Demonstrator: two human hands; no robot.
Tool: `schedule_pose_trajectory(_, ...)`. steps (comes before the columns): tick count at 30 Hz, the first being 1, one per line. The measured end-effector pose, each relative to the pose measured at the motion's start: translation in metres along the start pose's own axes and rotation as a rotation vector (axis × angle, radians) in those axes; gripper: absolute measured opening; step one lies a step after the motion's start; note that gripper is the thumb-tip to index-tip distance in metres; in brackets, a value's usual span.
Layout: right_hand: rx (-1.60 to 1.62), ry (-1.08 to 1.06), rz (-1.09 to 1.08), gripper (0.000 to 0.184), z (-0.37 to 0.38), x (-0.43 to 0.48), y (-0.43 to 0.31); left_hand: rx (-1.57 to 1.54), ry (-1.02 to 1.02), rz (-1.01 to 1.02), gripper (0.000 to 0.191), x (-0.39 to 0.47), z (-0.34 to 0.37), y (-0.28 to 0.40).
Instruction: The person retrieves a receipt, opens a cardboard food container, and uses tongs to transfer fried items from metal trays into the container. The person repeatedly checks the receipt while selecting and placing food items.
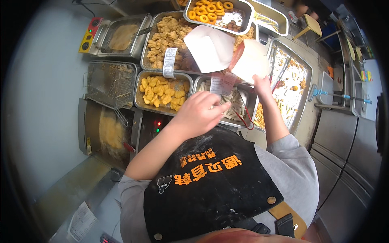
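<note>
My right hand [262, 83] grips the lower edge of a white paper takeaway box [249, 60], tilted with its reddish side showing. Beside it, another white paper box [209, 48] lies open over the tray of fried chicken pieces [167, 29]. My left hand [202, 111] is above the near trays with its fingers bent; what lies under the fingers is hidden. Close to it are a steel tray of yellow nuggets [161, 92] and one of pale sticks [234, 106] with red-handled tongs [243, 118]. Printed paper slips [170, 62] hang on the tray edges.
Fryers with bubbling oil [112, 129] and an empty wire basket [111, 80] stand at the left. Beyond are trays of onion rings [208, 12] and fries [267, 22]. A large crumb-strewn tray [288, 85] is at the right, near steel cabinets [334, 130].
</note>
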State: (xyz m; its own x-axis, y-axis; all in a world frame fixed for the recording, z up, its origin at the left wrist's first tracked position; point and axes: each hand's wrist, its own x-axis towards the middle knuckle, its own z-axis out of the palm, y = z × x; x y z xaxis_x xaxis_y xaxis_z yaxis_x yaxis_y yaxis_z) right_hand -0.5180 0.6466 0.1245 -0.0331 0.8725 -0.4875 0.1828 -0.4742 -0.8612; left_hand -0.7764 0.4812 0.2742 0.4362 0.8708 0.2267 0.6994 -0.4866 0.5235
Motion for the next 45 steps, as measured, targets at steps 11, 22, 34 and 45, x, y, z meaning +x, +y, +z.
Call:
schedule_pose_trajectory(11,-0.491,0.198,-0.21,0.079,-0.005,0.056,0.011,-0.095,-0.045,-0.959,0.037,-0.258,0.003,-0.028)
schedule_pose_trajectory(22,-1.257,-0.058,-0.539,0.05,0.157,0.057,-0.136,-0.184,0.165,-1.037,0.03,-0.358,0.018,-0.046)
schedule_pose_trajectory(34,-1.108,0.168,-0.466,0.055,0.175,0.02,-0.117,-0.291,0.221,-1.011,0.028,-0.456,-0.019,-0.072)
schedule_pose_trajectory(45,-0.739,0.577,-0.95,0.054,0.207,-0.025,-0.091,-0.391,0.202,-0.843,0.032,-0.441,-0.049,-0.093)
